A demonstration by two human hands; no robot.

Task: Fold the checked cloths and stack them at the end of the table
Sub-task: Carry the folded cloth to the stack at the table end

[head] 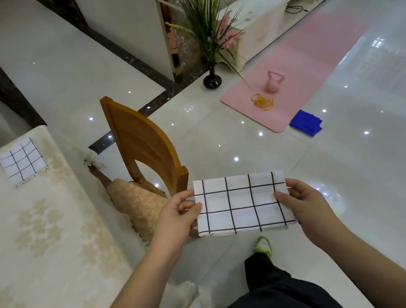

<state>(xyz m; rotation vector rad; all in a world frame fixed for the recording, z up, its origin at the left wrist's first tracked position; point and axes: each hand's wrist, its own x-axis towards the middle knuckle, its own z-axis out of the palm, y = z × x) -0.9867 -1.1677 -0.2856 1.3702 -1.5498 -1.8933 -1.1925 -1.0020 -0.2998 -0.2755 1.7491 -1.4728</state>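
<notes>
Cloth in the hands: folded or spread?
Folded. The cloth is a compact rectangle with layered edges along the bottom, pinched at its ends by the left hand and right hand above the floor.

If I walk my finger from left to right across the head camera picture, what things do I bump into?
Folded checked cloth on the table → wooden chair → black vase → pink kettlebell → blue cloth on the floor.

One head-worn camera looks forward and down, close over the hands, table edge at left.
</notes>
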